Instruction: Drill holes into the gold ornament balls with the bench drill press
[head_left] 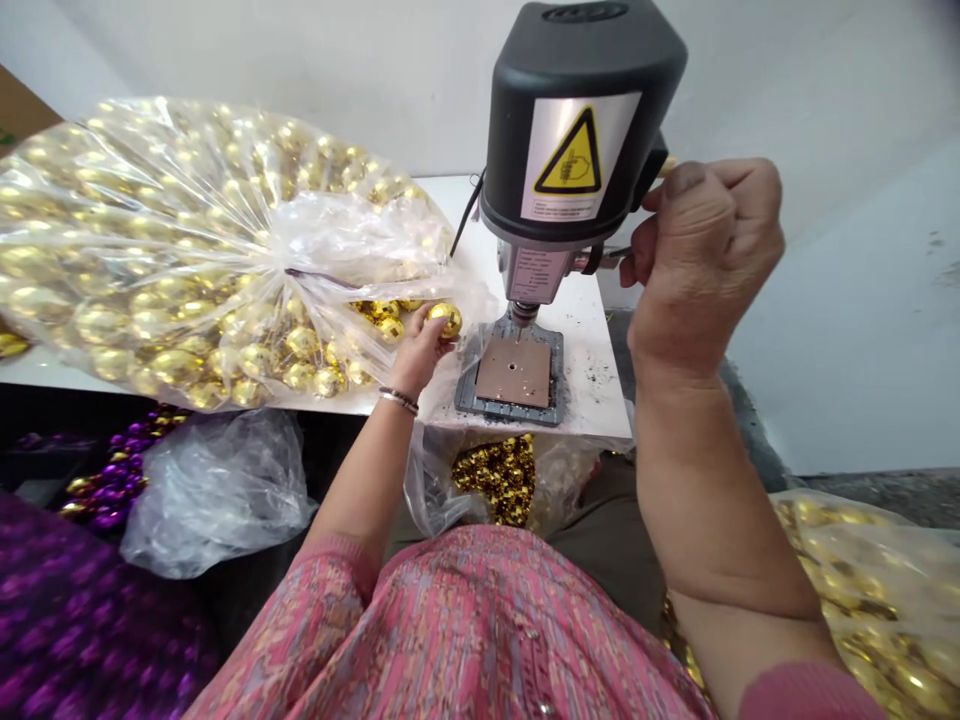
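Note:
My left hand [424, 350] grips a shiny gold ball [445, 320] between thumb and fingers, at the mouth of a large clear bag [337, 235] of gold balls. Just right of it stands a black drill press [585, 130] with a yellow warning sticker. My right hand [694, 255] is closed around the lever [616, 254] on the press's right side. Under the drill tip lies a square brown board [514, 370] with a small hole, on the grey metal base [510, 408]. The bag film partly covers the base's left edge.
Dark shavings lie on the white table [600, 345] right of the base. Below its front edge, an open plastic bag holds gold pieces [495, 475]. A crumpled clear bag [217, 490] and purple balls [90, 620] are at lower left, another bag of gold balls [885, 590] at lower right.

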